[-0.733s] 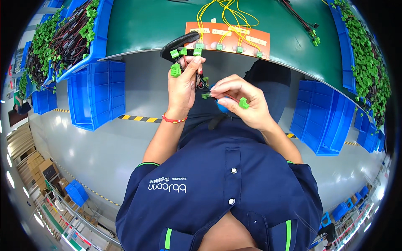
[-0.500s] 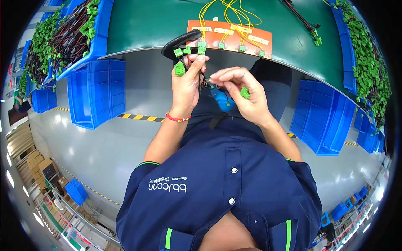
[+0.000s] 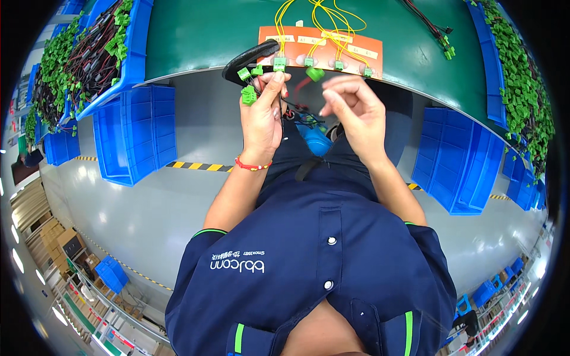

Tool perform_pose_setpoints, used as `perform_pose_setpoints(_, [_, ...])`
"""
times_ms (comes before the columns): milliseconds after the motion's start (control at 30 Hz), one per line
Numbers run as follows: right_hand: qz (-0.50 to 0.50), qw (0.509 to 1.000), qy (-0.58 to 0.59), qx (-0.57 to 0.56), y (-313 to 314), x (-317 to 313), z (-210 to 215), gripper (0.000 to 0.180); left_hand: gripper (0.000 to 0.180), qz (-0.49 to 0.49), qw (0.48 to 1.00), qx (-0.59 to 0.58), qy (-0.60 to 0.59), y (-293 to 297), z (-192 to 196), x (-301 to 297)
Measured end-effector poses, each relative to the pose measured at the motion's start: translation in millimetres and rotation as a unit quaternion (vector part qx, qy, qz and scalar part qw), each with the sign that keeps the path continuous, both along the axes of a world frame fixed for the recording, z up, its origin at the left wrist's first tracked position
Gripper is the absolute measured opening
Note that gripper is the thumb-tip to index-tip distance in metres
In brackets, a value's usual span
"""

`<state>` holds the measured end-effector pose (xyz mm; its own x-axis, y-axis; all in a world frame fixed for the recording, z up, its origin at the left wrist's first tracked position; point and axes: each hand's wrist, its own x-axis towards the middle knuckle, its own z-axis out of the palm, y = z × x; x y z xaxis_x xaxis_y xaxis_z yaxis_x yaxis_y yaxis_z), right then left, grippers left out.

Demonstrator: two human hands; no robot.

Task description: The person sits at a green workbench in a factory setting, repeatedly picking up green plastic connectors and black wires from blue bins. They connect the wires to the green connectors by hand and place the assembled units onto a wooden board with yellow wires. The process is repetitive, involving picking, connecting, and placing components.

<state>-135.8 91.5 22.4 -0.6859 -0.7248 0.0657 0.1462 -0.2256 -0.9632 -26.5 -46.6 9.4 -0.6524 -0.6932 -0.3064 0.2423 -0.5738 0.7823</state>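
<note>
Well, the wire harness point(image 3: 249, 95) was up at the near edge of the green table point(image 3: 202, 35), just below the orange board point(image 3: 295, 53), with several of its green connectors sticking out around the person's left hand point(image 3: 262, 121). I saw that hand grasping the harness, thumb on top, its tip close against the leftmost green socket point(image 3: 279, 64); whether a connector was seated there, I couldn't tell from my end. Dark wires trailed down beyond the palm toward the lap.

The right hand point(image 3: 363, 115) was released, fingers loosely bent and apart, near one loose connector point(image 3: 314, 73) that came through to me blurred, in the air on a red wire, just in front of the board.

On the board I counted four sockets in a row, fed by yellow wires point(image 3: 314, 15) looping in from the far side. A curved black object point(image 3: 252, 58) sat by its left end. Farther right, another harness point(image 3: 447, 51) lay on the table, and blue bins point(image 3: 135, 53) heaped with green connectors flanked both sides, with blue crates point(image 3: 135, 139) standing below.
</note>
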Motion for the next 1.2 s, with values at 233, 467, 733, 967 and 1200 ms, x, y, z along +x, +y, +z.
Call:
perform_pose_setpoints(233, [0.05, 0.996, -0.056, 0.057, -11.8, 7.9, -5.0, 0.021, 0.019, -0.034, 0.996, 0.081, 0.008, -3.6, -1.3, 2.8])
perform_pose_setpoints(467, [-0.044, 0.961, -0.273, 0.021, -21.7, 10.3, -32.0, 0.016, 0.012, -0.066, 0.996, 0.017, -0.05, 7.4, -5.2, 25.4])
perform_pose_setpoints(733, [0.08, 0.889, -0.446, 0.072, -14.9, 11.2, -60.6, 0.022, 0.012, -0.092, 0.993, 0.05, -0.055, 16.0, -10.1, 30.8])
perform_pose_setpoints(967, [0.079, 0.942, -0.318, 0.065, -26.3, 7.0, -42.5, 0.029, 0.012, -0.138, 0.987, 0.07, -0.042, 15.6, -9.2, 31.1])
perform_pose_setpoints(1200, [0.099, 0.987, -0.116, 0.047, -19.0, 17.8, -24.5, 0.03, 0.015, -0.136, 0.988, 0.06, -0.048, 9.8, -5.5, 38.6])
